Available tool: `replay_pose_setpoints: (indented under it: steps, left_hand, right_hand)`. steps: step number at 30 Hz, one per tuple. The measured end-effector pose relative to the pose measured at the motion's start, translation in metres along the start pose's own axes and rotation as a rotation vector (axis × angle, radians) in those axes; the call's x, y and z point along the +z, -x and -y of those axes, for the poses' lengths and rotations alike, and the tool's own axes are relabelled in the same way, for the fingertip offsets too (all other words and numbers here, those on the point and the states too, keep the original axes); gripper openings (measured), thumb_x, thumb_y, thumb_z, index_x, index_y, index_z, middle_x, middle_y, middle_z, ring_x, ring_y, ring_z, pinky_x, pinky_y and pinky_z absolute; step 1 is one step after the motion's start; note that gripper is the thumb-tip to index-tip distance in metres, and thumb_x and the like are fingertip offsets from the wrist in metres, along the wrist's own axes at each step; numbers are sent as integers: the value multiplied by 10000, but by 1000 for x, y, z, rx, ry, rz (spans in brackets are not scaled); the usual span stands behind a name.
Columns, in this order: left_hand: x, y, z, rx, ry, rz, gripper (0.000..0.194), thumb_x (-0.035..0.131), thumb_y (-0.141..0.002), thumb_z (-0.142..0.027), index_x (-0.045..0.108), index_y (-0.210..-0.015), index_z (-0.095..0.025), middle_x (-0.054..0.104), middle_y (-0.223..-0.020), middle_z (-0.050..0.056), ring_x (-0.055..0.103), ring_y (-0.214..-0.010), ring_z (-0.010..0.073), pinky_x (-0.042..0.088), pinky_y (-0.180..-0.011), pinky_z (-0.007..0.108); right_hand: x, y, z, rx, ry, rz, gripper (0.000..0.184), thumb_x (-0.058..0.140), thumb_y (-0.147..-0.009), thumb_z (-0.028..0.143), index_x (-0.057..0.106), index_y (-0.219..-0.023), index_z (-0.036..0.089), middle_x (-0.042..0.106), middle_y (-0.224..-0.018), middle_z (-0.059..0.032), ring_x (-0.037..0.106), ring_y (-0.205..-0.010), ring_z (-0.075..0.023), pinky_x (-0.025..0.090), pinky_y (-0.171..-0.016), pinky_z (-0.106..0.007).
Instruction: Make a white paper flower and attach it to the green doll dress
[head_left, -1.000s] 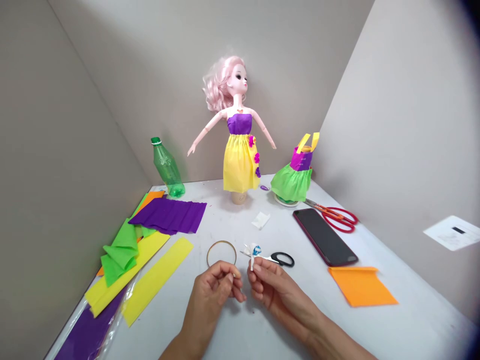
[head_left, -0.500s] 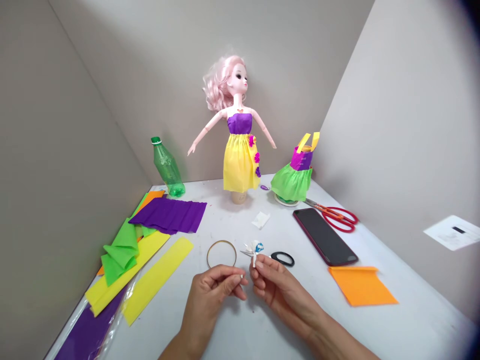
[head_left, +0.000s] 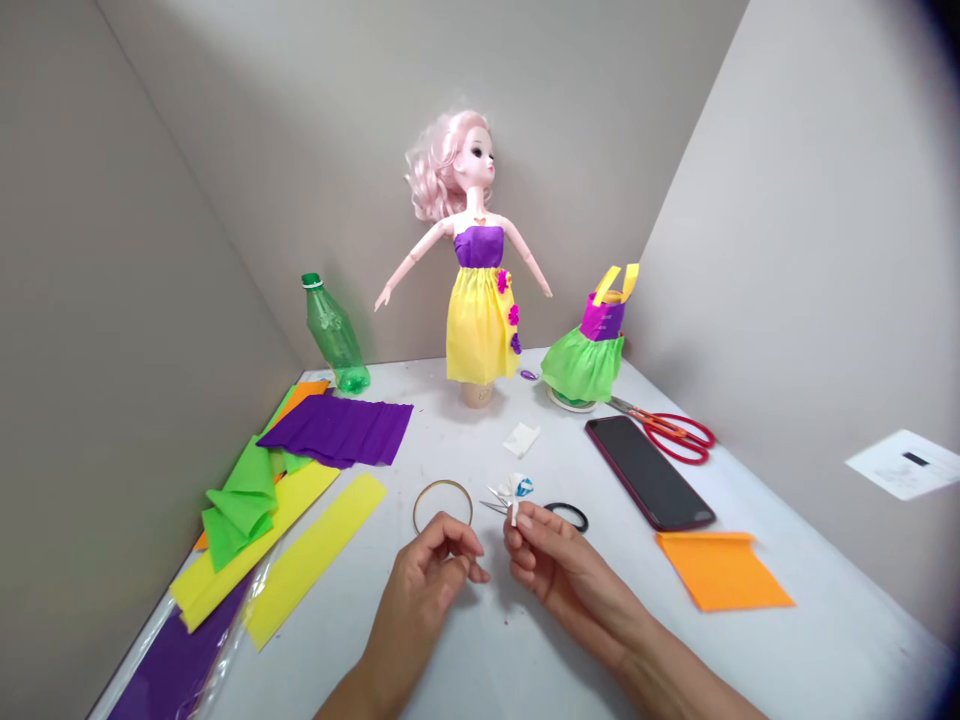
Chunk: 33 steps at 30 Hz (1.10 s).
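My right hand [head_left: 559, 568] pinches the stem of a small white paper flower with a blue spot [head_left: 517, 490], holding it upright above the white table [head_left: 750, 640]. My left hand [head_left: 429, 575] is beside it, a little apart, thumb and fingers curled together in a pinch; what they hold, if anything, is too small to make out. Just beyond the left fingers lies a thin gold ring [head_left: 442, 505]. Small black-handled scissors [head_left: 559, 515] lie flat behind the flower.
A pink-haired doll [head_left: 472, 250] in a purple and yellow dress stands at the back, with a green bottle [head_left: 334, 335], a small green-purple paper dress [head_left: 589, 350], red scissors [head_left: 671, 432] and a phone [head_left: 649, 472]. Crepe paper sheets [head_left: 285, 480] lie left, orange paper [head_left: 724, 570] right.
My right hand has lifted the flower slightly up and to the right. My left fingers have drawn a little away from it and curled lower.
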<state>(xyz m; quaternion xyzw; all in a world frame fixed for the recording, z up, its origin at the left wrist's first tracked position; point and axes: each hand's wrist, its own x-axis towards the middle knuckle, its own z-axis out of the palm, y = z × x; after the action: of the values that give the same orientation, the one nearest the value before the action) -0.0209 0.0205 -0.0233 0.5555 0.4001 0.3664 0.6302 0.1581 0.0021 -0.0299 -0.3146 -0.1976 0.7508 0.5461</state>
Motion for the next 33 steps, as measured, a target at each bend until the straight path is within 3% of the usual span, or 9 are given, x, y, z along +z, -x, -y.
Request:
replay_pose_setpoints:
  steps: [7, 12, 18, 26, 30, 33]
  left_hand:
    - [3, 1, 5, -88, 149, -38, 189, 476, -938, -337, 593, -883, -198, 557, -688, -29, 614, -668, 137, 463, -726, 264]
    - [4, -3, 1, -81, 167, -14, 247, 661, -838, -368, 627, -1006, -192, 648, -801, 7, 636, -798, 162, 478, -812, 284]
    - [6, -3, 2, -91, 127, -7, 349, 799, -703, -271, 642, -1007, -203, 656, -775, -11, 620, -780, 143, 473, -746, 239]
    - [3, -4, 2, -117, 196, -35, 291, 740, -757, -388, 650, -946, -185, 568, -747, -28, 657, -694, 139, 497, -725, 259]
    - [6, -3, 1, -131, 120, -28, 234, 761, -718, -337, 657, -849, -175, 549, -682, -34, 599, -625, 121, 471, -644, 231]
    - [8, -1, 0, -123, 55, -39, 214, 743, -737, -315, 679, -893, -183, 597, -735, -9, 579, -706, 129, 461, -690, 228]
  right_hand:
    - [-1, -1, 3, -4, -5, -12, 204, 811, -744, 277, 668, -769, 134, 555, -699, 8, 421, -560, -51, 381, -532, -161]
    - [-3, -1, 4, -9, 1, -17, 191, 804, -755, 273, 669, -777, 140, 553, -700, 11, 429, -571, -55, 393, -551, -167]
    - [-5, -3, 20, -84, -13, -46, 178, 798, -759, 260, 662, -769, 145, 540, -711, 17, 409, -568, -56, 387, -534, -168]
    - [-5, -3, 24, -87, -15, -74, 202, 817, -734, 272, 653, -754, 156, 529, -705, 22, 391, -563, -59, 367, -526, -175]
    - [-5, -3, 21, -89, 15, -52, 200, 803, -751, 281, 650, -751, 153, 536, -715, 17, 405, -578, -63, 369, -537, -182]
    - [-6, -2, 20, -83, 4, -39, 180, 790, -768, 270, 653, -763, 154, 542, -717, 17, 410, -578, -63, 375, -544, -183]
